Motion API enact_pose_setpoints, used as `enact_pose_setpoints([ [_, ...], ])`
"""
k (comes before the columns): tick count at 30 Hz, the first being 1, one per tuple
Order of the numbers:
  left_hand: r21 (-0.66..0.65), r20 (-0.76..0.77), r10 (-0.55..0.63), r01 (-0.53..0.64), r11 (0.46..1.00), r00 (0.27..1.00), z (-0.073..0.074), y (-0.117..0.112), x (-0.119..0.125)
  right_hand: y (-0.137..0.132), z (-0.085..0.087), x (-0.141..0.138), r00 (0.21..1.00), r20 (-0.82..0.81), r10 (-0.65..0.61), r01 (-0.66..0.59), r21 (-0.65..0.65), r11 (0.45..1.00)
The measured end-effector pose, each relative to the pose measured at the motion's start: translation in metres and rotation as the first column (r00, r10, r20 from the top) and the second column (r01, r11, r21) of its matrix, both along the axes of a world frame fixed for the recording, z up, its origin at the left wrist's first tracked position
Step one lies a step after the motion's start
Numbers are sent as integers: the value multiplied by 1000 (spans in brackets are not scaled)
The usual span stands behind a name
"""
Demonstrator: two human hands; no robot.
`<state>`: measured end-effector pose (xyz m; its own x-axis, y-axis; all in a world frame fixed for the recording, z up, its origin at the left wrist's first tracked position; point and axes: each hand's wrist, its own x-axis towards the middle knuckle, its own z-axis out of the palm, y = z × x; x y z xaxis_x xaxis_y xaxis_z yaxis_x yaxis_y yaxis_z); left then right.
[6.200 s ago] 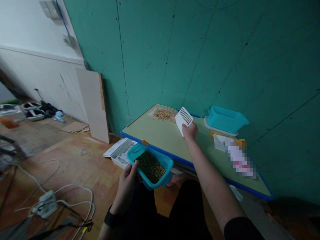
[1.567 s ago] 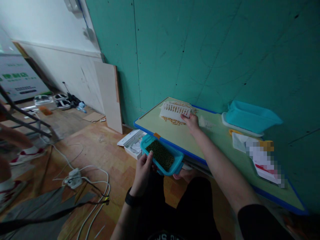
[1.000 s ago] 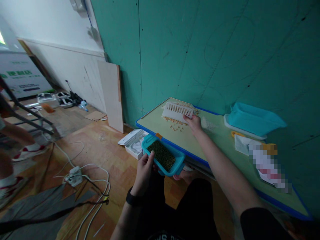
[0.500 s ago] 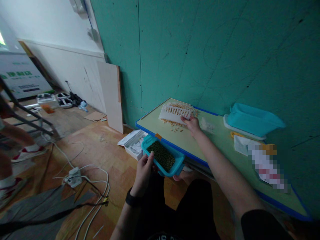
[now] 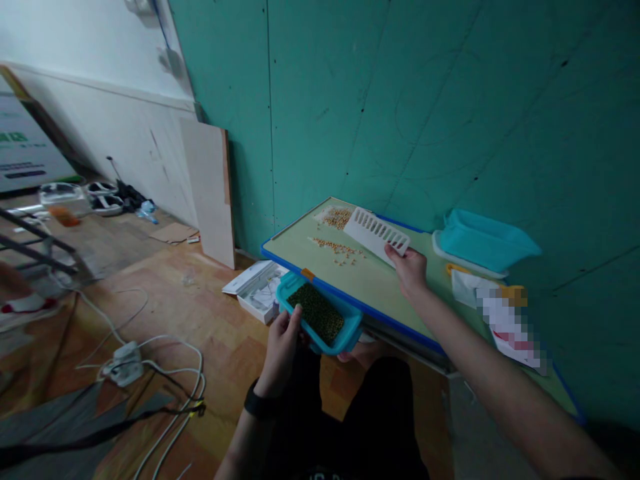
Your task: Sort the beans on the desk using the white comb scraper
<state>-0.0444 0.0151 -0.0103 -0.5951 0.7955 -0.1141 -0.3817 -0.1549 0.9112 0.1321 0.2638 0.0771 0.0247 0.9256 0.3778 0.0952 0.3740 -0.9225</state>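
Note:
My left hand [image 5: 283, 345] grips the near left corner of a blue tray of green beans [image 5: 319, 314], held just below the front edge of the green table [image 5: 350, 280]. My right hand [image 5: 411, 269] is closed on one end of a white slotted scraper [image 5: 376, 233] that rests on the table top. Left of the scraper lie a small heap of yellow beans [image 5: 339, 217] near the far corner and a thin scattered line of yellow beans [image 5: 337, 248] closer to me.
An upturned blue tub on a white lid [image 5: 481, 239], a yellow-handled item [image 5: 453, 268] and papers [image 5: 500, 313] lie at the table's right. A white box [image 5: 255, 297], a leaning board [image 5: 209, 190], cables and a power strip [image 5: 125, 353] are on the floor at left.
My right hand has drawn the scraper to the right, off the yellow beans, leaving a heap and a scattered line. The tray in my left hand stays put.

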Motion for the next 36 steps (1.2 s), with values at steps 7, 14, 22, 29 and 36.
enact_pose_setpoints([
  [7, 1, -18, -10, 10, 1000, 1000, 9, -1, 7, -18, -12, 11, 984, 164, -66, 64, 18, 998],
  [14, -7, 2, 0, 0, 1000, 1000, 2, -2, 5, -10, -12, 14, 967, 225, -123, 107, 82, 991],
  [22, -19, 17, 5, -5, 1000, 1000, 2, -3, 6, -9, -15, 15, 971, 231, -58, 49, 44, 998],
  [29, -7, -23, -4, 4, 1000, 1000, 6, -3, 6, -24, -8, 8, 988, 146, 54, -58, 25, 998],
  [36, 4, 8, -16, 16, 1000, 1000, 4, -2, 7, -29, -5, 4, 993, 73, 95, -95, -6, 995],
])
